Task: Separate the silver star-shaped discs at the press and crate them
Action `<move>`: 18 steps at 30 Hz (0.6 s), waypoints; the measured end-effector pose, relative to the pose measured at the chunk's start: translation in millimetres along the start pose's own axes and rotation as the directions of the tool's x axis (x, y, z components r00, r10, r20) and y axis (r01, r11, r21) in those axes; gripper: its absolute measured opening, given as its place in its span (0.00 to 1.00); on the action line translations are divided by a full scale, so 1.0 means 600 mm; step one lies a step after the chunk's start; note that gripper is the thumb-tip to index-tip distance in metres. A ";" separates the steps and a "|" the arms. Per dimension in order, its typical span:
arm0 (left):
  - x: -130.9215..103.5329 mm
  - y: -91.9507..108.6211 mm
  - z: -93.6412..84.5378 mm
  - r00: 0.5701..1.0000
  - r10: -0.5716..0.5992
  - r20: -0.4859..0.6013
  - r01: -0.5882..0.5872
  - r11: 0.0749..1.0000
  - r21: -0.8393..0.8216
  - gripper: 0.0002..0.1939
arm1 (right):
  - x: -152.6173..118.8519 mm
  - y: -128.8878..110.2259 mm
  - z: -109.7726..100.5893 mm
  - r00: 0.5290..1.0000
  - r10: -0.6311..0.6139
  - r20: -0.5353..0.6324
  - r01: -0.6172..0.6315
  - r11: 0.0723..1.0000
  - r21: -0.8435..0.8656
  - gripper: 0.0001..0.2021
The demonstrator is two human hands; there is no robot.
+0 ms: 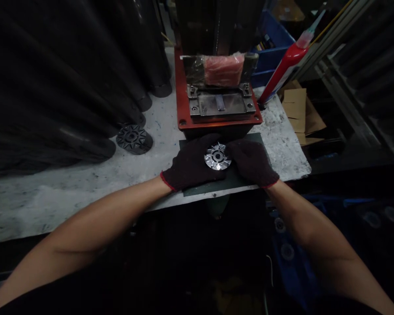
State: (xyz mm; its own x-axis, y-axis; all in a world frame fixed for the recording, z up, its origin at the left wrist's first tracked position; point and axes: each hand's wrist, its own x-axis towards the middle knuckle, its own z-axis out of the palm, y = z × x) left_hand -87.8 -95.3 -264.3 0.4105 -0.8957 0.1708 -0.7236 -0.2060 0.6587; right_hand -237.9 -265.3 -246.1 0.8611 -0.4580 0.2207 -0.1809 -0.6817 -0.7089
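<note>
A shiny round metal disc (218, 157) with a ring of wedge-shaped fins and a centre hole is held over a dark green mat (200, 189). My left hand (193, 162), in a black knit glove with a red cuff, grips the disc from its left side. At the upper right rim, the curled fingers of my right hand (252, 162), gloved alike, close against the disc; their tips are partly hidden. Just beyond my hands stands a red-based press fixture (180, 105) with a steel plate (206, 104) bearing a small light rectangular piece (219, 102).
Dark finned discs (131, 136) stand beside long dark stacked cylinders (111, 65) at left. A red bottle (284, 65) with a pointed nozzle leans right of the fixture, near a blue bin (279, 39) and cardboard (295, 109). Below right, a blue crate (292, 275) holds round parts.
</note>
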 end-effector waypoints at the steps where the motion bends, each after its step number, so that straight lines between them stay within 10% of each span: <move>1: 0.000 0.000 0.000 1.000 0.004 -0.001 -0.004 1.000 0.001 0.54 | 0.000 0.000 -0.005 0.999 -0.036 0.037 0.037 0.999 -0.021 0.16; 6: 0.001 -0.006 0.001 1.000 0.004 0.008 -0.004 1.000 -0.003 0.54 | -0.010 -0.007 -0.041 0.882 -0.333 0.333 0.411 0.889 -0.201 0.15; 9: 0.003 -0.007 -0.004 0.999 0.019 0.043 -0.016 0.997 -0.069 0.54 | 0.010 -0.023 -0.068 0.848 -0.445 0.286 0.517 0.814 -0.264 0.17; 15: 0.002 0.007 -0.024 0.992 0.000 0.126 0.017 0.991 -0.136 0.52 | 0.140 -0.069 -0.099 0.871 -0.441 0.217 0.491 0.765 -0.416 0.23; 18: 0.001 0.014 -0.018 0.997 -0.017 0.081 0.024 0.996 -0.089 0.58 | 0.136 -0.066 -0.083 0.890 -0.424 0.168 0.455 0.803 -0.384 0.18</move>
State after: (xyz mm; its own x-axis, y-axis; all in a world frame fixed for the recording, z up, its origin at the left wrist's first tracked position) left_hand -87.7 -93.5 -250.9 0.3766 -0.9210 0.0995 -0.6608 -0.1918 0.7256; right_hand -184.3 -304.2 -166.7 0.9227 -0.0227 0.3848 0.0641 -0.9753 -0.2112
